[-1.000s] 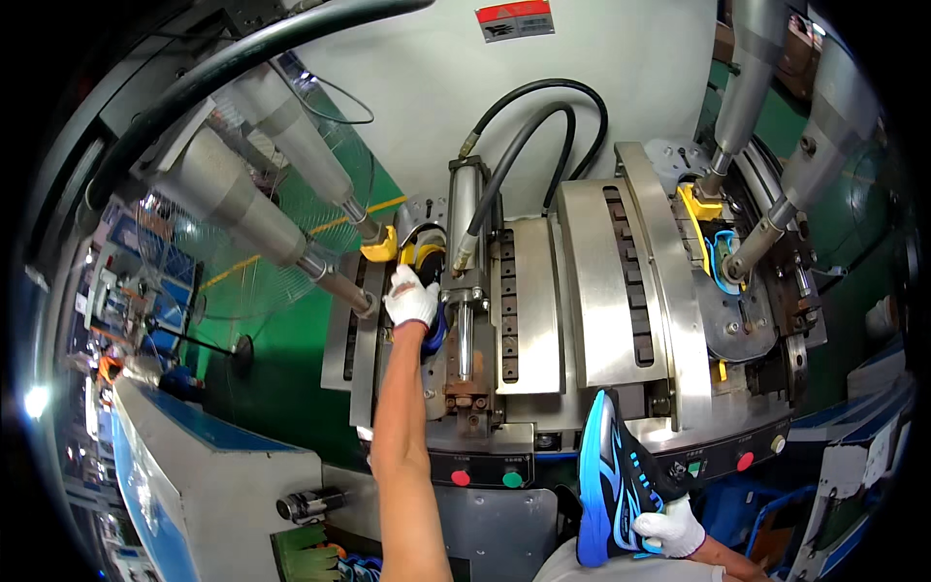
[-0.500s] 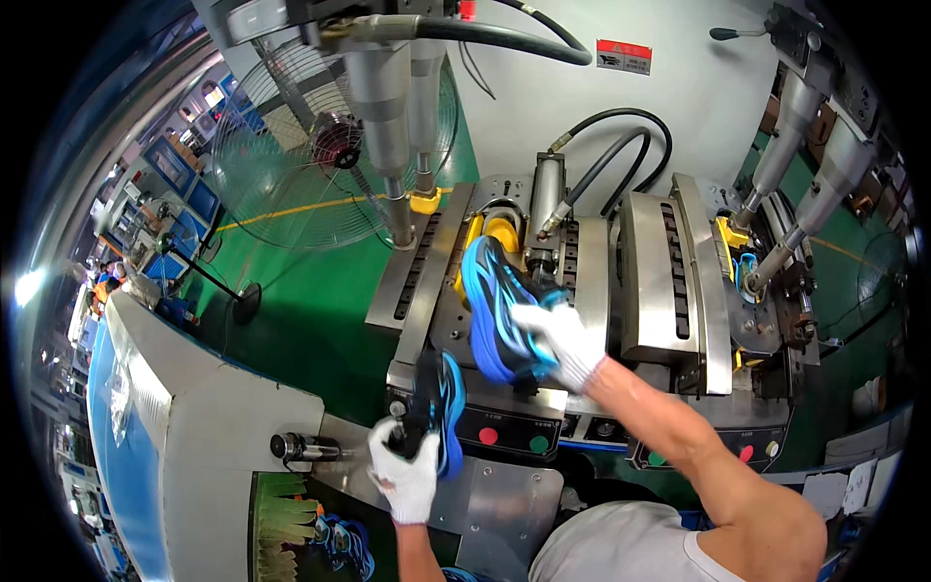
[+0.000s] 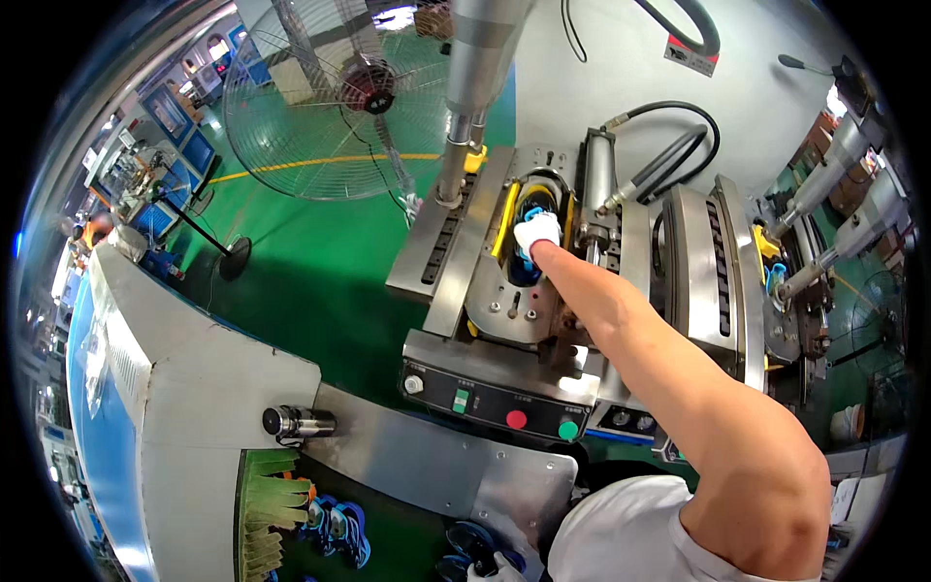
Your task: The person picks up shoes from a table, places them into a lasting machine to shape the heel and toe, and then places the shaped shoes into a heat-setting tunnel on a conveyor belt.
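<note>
My right hand [image 3: 536,233], in a white glove, is closed on a black and blue sports shoe [image 3: 529,270]. That shoe lies within the yellow-sided opening of the left pressing station [image 3: 504,296], and my hand hides its middle. At the bottom edge my left hand [image 3: 497,572], gloved too and partly cut off, grips another dark blue shoe [image 3: 472,539]. More blue shoes [image 3: 336,529] lie below the metal shelf, beside a fringed green curtain [image 3: 267,504].
A control panel [image 3: 490,403] with coloured buttons fronts the machine. A metal press column [image 3: 475,68] rises beside the left station, and a second station [image 3: 703,272] is at right. A flask [image 3: 299,422] rests on the metal shelf [image 3: 407,436]. A large fan [image 3: 364,92] stands behind.
My right hand has carried its shoe forward and down into the left station. My left hand has moved down and right with the other shoe, to the bottom edge. The view has shifted.
</note>
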Action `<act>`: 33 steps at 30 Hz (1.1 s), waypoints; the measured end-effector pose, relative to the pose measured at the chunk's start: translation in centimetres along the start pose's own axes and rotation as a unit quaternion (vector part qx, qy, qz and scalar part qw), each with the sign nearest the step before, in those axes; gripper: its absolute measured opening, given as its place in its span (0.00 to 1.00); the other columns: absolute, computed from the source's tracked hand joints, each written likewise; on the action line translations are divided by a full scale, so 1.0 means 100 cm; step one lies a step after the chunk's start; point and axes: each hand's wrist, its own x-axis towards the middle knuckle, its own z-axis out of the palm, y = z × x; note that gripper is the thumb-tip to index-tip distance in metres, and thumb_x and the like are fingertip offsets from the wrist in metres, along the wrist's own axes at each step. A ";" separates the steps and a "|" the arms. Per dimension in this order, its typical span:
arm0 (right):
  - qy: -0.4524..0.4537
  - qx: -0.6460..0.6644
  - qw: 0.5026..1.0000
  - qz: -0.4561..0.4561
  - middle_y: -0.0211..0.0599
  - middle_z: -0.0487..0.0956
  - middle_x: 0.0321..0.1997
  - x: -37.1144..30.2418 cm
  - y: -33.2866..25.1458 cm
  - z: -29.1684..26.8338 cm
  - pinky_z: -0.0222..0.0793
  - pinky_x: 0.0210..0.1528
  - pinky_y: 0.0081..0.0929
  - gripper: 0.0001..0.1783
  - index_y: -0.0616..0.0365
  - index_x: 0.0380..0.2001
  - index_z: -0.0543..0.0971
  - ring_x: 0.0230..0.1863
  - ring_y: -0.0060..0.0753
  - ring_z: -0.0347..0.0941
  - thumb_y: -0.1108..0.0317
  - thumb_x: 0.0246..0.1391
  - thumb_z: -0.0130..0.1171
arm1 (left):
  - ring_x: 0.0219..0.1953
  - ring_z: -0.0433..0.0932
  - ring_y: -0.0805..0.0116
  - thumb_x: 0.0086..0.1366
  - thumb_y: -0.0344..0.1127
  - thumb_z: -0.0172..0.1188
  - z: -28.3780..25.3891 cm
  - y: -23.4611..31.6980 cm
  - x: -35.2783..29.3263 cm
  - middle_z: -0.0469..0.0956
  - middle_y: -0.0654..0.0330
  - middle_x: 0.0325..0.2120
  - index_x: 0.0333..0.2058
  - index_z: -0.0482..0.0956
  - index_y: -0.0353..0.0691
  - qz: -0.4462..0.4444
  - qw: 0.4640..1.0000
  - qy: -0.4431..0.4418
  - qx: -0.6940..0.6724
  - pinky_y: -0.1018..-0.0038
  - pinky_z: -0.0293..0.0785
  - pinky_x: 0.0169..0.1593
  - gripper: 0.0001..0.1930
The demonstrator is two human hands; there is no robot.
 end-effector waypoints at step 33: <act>-0.202 -0.142 0.901 -0.357 0.61 0.50 0.81 -0.390 0.185 -0.069 0.48 0.79 0.39 0.55 0.67 0.75 0.54 0.80 0.56 0.49 0.67 0.49 0.72 | 0.67 0.65 0.37 0.68 0.48 0.64 -0.185 -0.290 0.229 0.65 0.40 0.67 0.69 0.65 0.36 -0.164 0.965 0.199 0.040 0.49 0.63 0.68 0.36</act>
